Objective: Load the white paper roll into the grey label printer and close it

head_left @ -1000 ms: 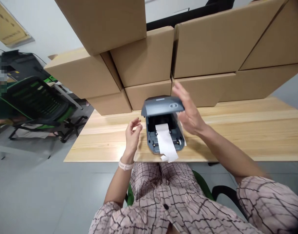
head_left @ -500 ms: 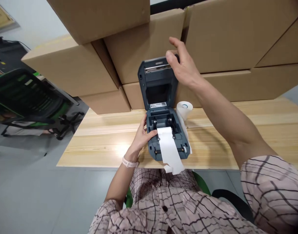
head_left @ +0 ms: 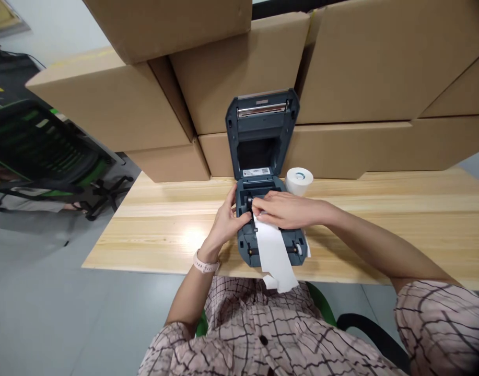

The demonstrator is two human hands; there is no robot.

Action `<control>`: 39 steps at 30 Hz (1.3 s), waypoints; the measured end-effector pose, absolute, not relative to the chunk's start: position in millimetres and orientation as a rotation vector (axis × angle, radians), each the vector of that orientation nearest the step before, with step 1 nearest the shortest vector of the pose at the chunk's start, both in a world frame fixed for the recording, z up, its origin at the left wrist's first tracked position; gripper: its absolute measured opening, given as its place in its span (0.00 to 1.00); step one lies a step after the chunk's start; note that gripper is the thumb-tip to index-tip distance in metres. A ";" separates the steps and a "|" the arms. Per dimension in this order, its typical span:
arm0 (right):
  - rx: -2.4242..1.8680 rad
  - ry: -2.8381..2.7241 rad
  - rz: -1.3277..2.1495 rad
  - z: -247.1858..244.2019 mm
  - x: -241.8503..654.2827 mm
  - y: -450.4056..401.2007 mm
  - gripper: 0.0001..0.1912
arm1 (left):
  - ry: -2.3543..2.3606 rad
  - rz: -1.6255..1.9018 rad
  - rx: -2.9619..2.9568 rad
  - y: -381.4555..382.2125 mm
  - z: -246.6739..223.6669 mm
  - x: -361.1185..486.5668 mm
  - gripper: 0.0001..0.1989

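Note:
A dark grey label printer point(head_left: 245, 249) stands on the wooden table with its lid point(head_left: 258, 130) raised. My left hand point(head_left: 227, 219) grips the printer's left side, thumb over the rim and fingers along the outer wall. My right hand point(head_left: 288, 209) reaches inside, its fingers closed at the rolled end of the white label paper point(head_left: 274, 256); the hand hides most of that small roll. The loose strip runs forward over the front roller and hangs past the table edge, its end torn. A larger white paper roll point(head_left: 299, 180) stands behind and right of the printer.
Stacked cardboard boxes point(head_left: 239, 73) line the back of the wooden table point(head_left: 164, 219), close behind the raised lid. On the left, a black and green office chair point(head_left: 39, 146) stands on the grey floor, with part of another person there.
My right hand has left the raised lid and come down into the printer, onto the paper. The lid stays up. My left hand keeps its hold on the side.

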State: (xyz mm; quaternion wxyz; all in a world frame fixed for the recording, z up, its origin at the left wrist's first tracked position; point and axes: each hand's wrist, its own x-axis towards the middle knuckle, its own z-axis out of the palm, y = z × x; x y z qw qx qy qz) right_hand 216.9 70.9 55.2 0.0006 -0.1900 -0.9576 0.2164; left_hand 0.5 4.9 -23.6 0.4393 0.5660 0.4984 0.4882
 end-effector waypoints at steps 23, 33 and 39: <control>-1.295 -1.925 1.450 -20.7 413.3 76.2 0.42 | 1.144 1.170 1.457 -3.2 -17.7 -9.6 0.46; -1.083 -2.210 1.502 -5.4 348.3 178.8 0.51 | 1.110 1.200 1.377 -0.4 -22.1 -12.2 0.52; -0.973 -2.113 1.601 -5.6 328.8 172.8 0.42 | 1.121 1.170 1.390 -2.6 -18.1 -9.4 0.52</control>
